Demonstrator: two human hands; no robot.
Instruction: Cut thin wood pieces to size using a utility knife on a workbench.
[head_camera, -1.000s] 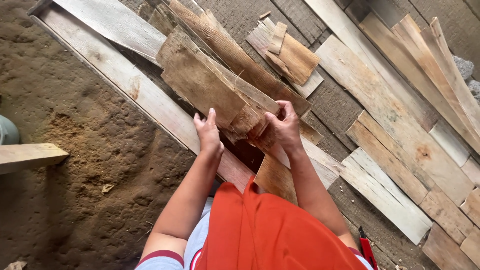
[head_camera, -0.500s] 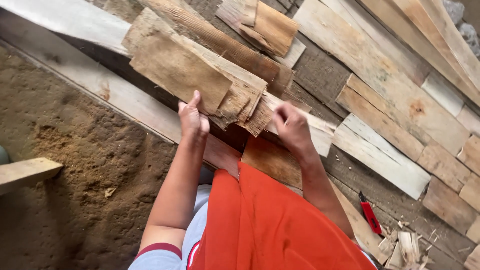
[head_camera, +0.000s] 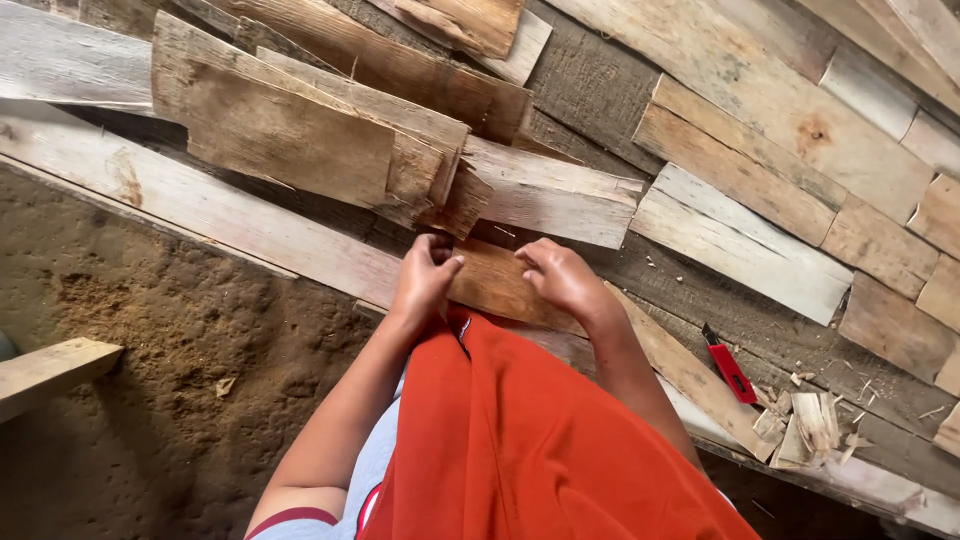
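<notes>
At frame centre, I see the left hand (head_camera: 425, 280) curled tight on the near edge of a brown slat (head_camera: 495, 285), the right hand (head_camera: 562, 280) bent over its other end, grip there unclear. The slat lies flat on grey boards (head_camera: 250, 225) below a stack of shingles (head_camera: 300, 140). I judge it light, stiff, splintery, best pinched by its edges. A red knife (head_camera: 728, 363) lies at right

Count of things around the brown board (head_camera: 495, 285)
Two hands on it; one red utility knife (head_camera: 728, 364) right of it; one pile of wood shavings (head_camera: 805, 425) beyond the knife.
</notes>
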